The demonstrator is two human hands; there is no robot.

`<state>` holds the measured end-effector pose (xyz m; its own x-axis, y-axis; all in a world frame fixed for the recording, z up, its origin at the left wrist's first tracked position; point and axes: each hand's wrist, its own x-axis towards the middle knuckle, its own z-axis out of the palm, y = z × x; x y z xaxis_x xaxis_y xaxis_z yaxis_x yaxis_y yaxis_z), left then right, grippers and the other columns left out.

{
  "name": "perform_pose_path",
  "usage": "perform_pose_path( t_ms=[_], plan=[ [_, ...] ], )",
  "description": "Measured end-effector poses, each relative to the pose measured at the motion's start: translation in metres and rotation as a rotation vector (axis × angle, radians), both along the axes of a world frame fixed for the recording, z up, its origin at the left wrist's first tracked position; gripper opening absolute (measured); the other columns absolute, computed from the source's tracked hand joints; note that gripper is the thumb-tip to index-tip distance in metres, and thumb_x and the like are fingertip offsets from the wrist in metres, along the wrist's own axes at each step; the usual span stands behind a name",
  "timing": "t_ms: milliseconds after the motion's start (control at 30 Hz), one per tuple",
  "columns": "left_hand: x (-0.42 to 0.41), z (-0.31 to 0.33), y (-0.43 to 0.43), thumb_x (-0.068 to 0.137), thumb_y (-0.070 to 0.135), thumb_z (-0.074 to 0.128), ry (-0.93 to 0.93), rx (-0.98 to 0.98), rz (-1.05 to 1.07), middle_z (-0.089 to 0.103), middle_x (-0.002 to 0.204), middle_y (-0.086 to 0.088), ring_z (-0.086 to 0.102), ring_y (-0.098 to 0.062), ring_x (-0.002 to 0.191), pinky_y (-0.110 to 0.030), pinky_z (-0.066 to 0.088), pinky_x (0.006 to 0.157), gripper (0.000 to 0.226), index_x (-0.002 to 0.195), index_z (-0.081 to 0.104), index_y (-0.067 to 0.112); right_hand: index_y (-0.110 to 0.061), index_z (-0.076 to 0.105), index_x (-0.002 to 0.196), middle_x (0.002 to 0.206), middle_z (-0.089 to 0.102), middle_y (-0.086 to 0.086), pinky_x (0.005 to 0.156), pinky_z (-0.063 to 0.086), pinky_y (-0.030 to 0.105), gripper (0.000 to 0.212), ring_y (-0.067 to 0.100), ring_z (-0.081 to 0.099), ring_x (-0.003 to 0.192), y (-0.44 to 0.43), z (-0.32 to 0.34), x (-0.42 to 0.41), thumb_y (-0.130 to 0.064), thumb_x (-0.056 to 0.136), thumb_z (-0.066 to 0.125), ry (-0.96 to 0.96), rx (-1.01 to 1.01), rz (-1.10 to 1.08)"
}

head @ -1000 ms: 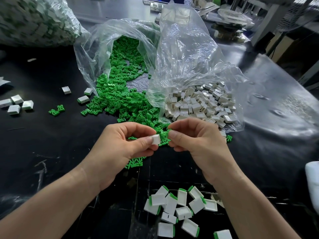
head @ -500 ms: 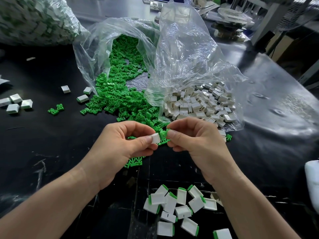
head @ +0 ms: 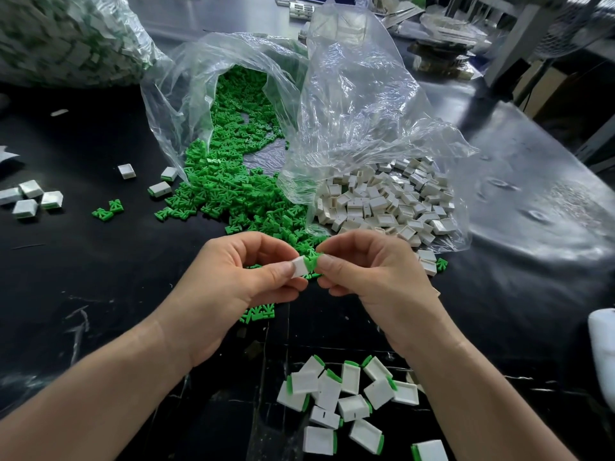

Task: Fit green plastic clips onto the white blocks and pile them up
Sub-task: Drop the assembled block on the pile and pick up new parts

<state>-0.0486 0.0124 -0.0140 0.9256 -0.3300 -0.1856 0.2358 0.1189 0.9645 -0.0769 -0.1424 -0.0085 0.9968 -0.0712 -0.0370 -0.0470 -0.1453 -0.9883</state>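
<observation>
My left hand (head: 243,274) pinches a small white block (head: 300,266) between thumb and forefinger. My right hand (head: 369,274) pinches a green clip (head: 312,260) whose end meets the block's right edge. Both hands hover over the black table (head: 83,277). Behind them a clear bag spills a heap of green clips (head: 229,188). To its right another clear bag holds loose white blocks (head: 382,201). Near the table's front edge lies a pile of white blocks with green clips fitted (head: 342,400).
A few stray white blocks (head: 30,197) and two green clips (head: 108,209) lie at the left. A large full bag of assembled pieces (head: 60,38) sits at the far left. A white object (head: 604,347) is at the right edge. Clutter fills the table's far end.
The green clip in my right hand has come up against the white block's edge. Both hands stay almost in the same place.
</observation>
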Motion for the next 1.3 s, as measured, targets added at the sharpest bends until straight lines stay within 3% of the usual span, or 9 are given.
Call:
perform_pose_path(
  t_ms=[300,400,733,1067,1300],
  plan=[
    [0.0013,-0.0014,0.0006,0.07,-0.001,0.061,0.006,-0.013,0.019,0.069,0.068,-0.01,0.07,-0.02,0.064,-0.02,0.053,0.053,0.007,0.075,0.064,0.003,-0.019,0.064,0.071,0.064,0.067,0.002,0.059,0.052,0.022,0.011,0.013,0.062,0.061,-0.0012,-0.0029,0.0005,-0.012,0.078,0.068,0.021,-0.034,0.014],
    [0.0012,-0.0008,0.0008,0.062,0.006,0.062,-0.001,-0.021,0.027,0.069,0.068,-0.01,0.069,-0.02,0.063,-0.02,0.053,0.053,0.012,0.074,0.065,0.004,-0.019,0.063,0.07,0.064,0.067,0.003,0.062,0.052,0.026,0.009,0.016,0.062,0.062,-0.0011,-0.0027,0.0001,-0.018,0.076,0.07,0.019,-0.048,0.009],
    [0.0036,-0.002,0.0016,0.077,-0.006,0.058,0.014,-0.02,0.036,0.068,0.068,-0.011,0.069,-0.02,0.064,-0.021,0.054,0.054,0.009,0.076,0.064,0.001,-0.021,0.064,0.061,0.06,0.064,-0.002,0.068,0.053,0.039,0.014,0.015,0.059,0.062,-0.0008,-0.0017,-0.0007,-0.021,0.067,0.077,0.034,-0.082,-0.008],
    [0.0032,-0.0027,0.0018,0.069,0.001,0.062,0.021,-0.017,0.032,0.069,0.07,-0.011,0.07,-0.021,0.065,-0.02,0.054,0.054,0.009,0.078,0.064,0.001,-0.02,0.063,0.061,0.058,0.063,-0.002,0.063,0.05,0.033,0.018,0.013,0.058,0.059,-0.0012,-0.0025,-0.0005,-0.016,0.069,0.078,0.016,-0.062,0.006],
    [0.0025,-0.0017,0.002,0.055,0.011,0.068,0.007,-0.011,0.025,0.069,0.071,-0.011,0.07,-0.021,0.066,-0.02,0.054,0.055,0.022,0.076,0.065,0.002,-0.02,0.062,0.061,0.057,0.063,-0.003,0.062,0.05,0.033,0.018,0.013,0.059,0.059,-0.001,-0.0025,-0.0011,-0.014,0.07,0.077,0.007,-0.065,0.007]
  ],
)
